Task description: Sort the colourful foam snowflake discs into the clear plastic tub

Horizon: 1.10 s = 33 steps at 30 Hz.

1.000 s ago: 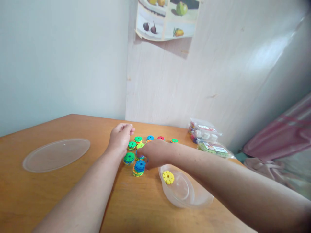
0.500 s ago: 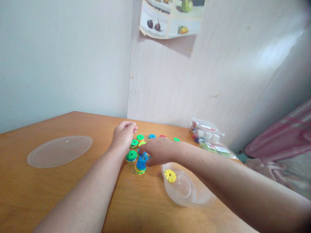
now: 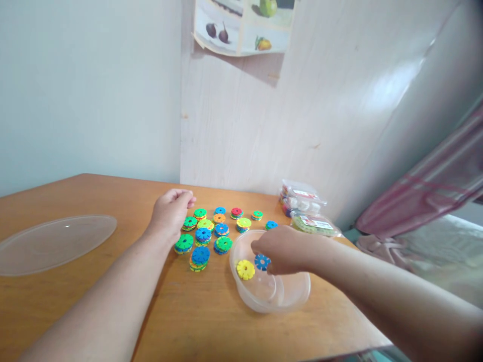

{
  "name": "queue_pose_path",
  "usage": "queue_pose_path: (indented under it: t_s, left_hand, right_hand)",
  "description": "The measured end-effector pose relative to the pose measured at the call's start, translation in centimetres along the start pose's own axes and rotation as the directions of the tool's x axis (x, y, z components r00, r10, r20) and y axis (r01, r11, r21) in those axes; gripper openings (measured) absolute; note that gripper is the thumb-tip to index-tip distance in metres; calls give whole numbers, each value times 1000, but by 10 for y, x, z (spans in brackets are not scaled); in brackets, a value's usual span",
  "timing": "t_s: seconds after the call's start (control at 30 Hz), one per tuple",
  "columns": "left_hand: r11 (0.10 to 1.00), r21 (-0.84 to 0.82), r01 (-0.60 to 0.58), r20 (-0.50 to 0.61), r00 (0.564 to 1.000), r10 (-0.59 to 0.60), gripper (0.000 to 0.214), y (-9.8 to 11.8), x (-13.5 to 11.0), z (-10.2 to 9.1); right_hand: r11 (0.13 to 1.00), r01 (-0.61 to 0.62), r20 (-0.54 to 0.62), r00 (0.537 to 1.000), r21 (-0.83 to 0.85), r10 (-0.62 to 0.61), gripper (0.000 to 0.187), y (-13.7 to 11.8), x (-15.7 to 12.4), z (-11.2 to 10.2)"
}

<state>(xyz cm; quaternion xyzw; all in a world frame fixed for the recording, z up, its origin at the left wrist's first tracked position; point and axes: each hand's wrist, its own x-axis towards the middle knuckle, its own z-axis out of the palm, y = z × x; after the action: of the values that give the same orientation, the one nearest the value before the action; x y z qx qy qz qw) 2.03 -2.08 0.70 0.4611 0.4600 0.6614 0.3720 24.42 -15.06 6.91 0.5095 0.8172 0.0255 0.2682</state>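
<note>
My left hand (image 3: 169, 213) rests loosely curled on the table at the left edge of the disc stacks, its fingers closed with nothing showing in them. Over the clear plastic tub (image 3: 241, 296) is my right hand (image 3: 279, 251), thumb and fingers around a blue notched disc (image 3: 262, 262). The fingers partly cover how it is gripped. A yellow notched disc (image 3: 245, 270) leans inside the tub's left wall. Several short stacks of flower-shaped plastic discs stand between my hands, among them a blue-topped stack (image 3: 199, 256) nearest me and a green-topped stack (image 3: 183, 243).
A clear round lid (image 3: 60, 244) lies flat on the wooden table (image 3: 181, 322) at the left. Clear plastic packs (image 3: 305, 206) are piled at the back right. Behind the table is a wall with a fruit picture (image 3: 243, 25); pink cloth (image 3: 426, 186) hangs at the right.
My right hand has moved from the near blue-topped stack to over the tub, with a blue disc now at its fingers. The left hand stays beside the stacks. The view has shifted right.
</note>
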Motion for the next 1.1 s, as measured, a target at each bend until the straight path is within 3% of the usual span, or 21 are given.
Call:
queue_pose_path:
  t_s: [0.1, 0.2, 0.3, 0.43, 0.5, 0.6, 0.7, 0.83, 1.1]
  left_hand:
    - [1000, 24, 0, 11, 1000, 0, 16, 1, -2, 0]
    - [999, 42, -4, 20, 1000, 3, 17, 1, -3, 0]
    - [999, 38, -5, 17, 1000, 4, 17, 1, -3, 0]
    - [999, 33, -9, 2, 1000, 9, 16, 2, -3, -1]
    - [999, 45, -5, -4, 1000, 6, 16, 3, -3, -1]
    - [998, 58, 4, -13, 1000, -3, 17, 4, -4, -1]
    - [998, 68, 6, -9, 1000, -5, 16, 4, -4, -2]
    - [999, 38, 10, -3, 1000, -10, 17, 4, -2, -3]
    - [1000, -14, -19, -5, 1000, 19, 17, 1, 1, -3]
  right_hand:
    - [1000, 6, 18, 1000, -22, -6, 22, -3, 10, 14]
    - [1000, -16, 17, 1000, -10, 17, 21, -2, 10, 14]
    - [999, -43, -19, 999, 29, 44, 25, 4, -2, 2]
    - [993, -41, -213, 975, 106, 63, 28, 11, -11, -24]
    - [990, 9, -309, 950, 141, 35, 28, 8, -5, -36]
    - [975, 153, -364, 927, 159, -86, 30, -7, 16, -48]
    - [965, 238, -316, 929, 108, -193, 31, -30, 42, -52]
    - [965, 259, -218, 944, 26, -248, 27, -52, 66, -55]
    - [969, 247, -150, 957, -20, -247, 32, -60, 87, -55]
